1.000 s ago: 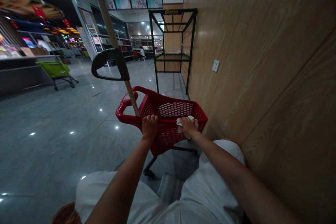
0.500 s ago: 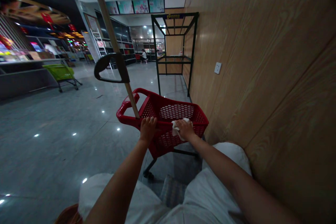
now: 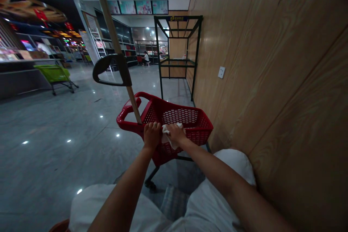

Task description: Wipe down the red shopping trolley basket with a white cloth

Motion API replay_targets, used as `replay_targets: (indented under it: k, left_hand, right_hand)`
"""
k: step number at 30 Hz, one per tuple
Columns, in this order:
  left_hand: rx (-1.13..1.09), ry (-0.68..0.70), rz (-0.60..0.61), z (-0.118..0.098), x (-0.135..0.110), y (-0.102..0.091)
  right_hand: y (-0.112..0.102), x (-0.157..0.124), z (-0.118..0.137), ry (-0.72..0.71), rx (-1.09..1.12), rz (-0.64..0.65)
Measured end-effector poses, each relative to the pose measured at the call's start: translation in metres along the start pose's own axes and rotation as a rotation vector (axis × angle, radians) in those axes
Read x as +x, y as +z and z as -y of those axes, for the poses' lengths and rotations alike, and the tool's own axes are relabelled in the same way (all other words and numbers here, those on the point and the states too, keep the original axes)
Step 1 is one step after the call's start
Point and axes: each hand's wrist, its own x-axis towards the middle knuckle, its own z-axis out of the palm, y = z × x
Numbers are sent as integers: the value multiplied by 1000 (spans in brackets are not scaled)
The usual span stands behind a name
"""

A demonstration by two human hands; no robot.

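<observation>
Moved: my right hand (image 3: 175, 134) had slid leftward along the basket since the earlier frame, taking the cloth with it and ending just beside my left hand.

Left hand: my left hand (image 3: 151, 136) was clenched, its fingers curled over the rim of the cart and grasping it.

Right hand: it was closed over a crumpled white cloth (image 3: 168, 135), pressing the cloth against the red basket.

Cart: a red plastic shopping cart (image 3: 197, 125) with a mesh basket stood directly in front of me, close beside the wall, on a black wheeled base with a black caster (image 3: 150, 184).

Pole: a long tan wooden pole (image 3: 108, 25) rose past the cart, its lower end at the rim near my left hand, and a curved black plastic grip (image 3: 110, 69) sat on it.

Floor: polished grey tile (image 3: 54, 141) spread out to my left, shining with ceiling lights.

Wall: a tall light-wood panelled wall (image 3: 272, 98) ran along my right, with a white wall socket (image 3: 221, 72) set in it.

Far: an unfilled dark green metal shelf frame (image 3: 176, 47) stood against that wall, a lime-green shopping cart (image 3: 54, 74) waited by the left-hand displays, and a seated person in white (image 3: 146, 58) was small in the distance.
</observation>
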Motion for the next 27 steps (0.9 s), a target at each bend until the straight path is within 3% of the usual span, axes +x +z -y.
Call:
replay_targets:
  k: [2,5,13,17,20,23,27]
  left_hand:
    - [11,16,-3,2,-1,-1]
    - [26,37,0,5,-3,-3]
    - [-5,48,36,0,-3,-4]
    - [-36,36,38,-9,-2,1]
    - [-55,10,24,-18,0,5]
    - [-57,-10,1,-25,0,6]
    - [-27,1,2,-26,-2,5]
  right_hand:
    - [1,12,20,-35,3,-14]
    - [0,12,16,-85,-23,-12]
    - [-13,-35,-92,35,-123,133]
    - [-20,-56,-129,167,-187,111]
    - [-21,-51,-117,190,-151,123]
    - [-18,-24,-71,72,-56,123]
    - [-14,9,-15,-102,21,30]
